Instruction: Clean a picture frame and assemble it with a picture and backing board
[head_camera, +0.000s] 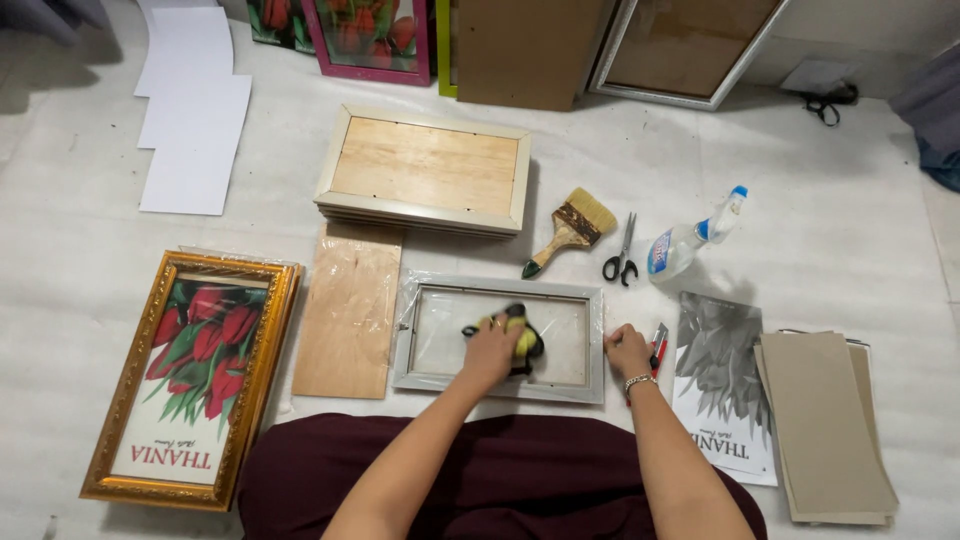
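Your left hand (492, 348) presses a yellow and black cleaning cloth (520, 335) down on the glass of a pale grey rectangular picture frame (500, 340), and the fingers are closed around the cloth. This frame lies flat on the white floor covering (800, 160), directly in front of your knees, with a clear plastic wrap under it. Your right hand (628, 350) rests on the right edge of the same frame with the fingers curled down; it steadies the frame and holds nothing else. Just beside this hand lies a small red utility knife (658, 346). To the left of the frame lies a thin plywood backing board (348, 308), and further left a gold ornate frame with a red tulip print (195, 375). Behind the grey frame you see a stack of cream frames with wooden backs (425, 168), a wide paint brush with a wooden handle (570, 230), black scissors (622, 255) and a clear spray bottle (690, 240) lying on its side. At your right lie a grey print (722, 385) and a pile of brown cardboard sheets (825, 425).
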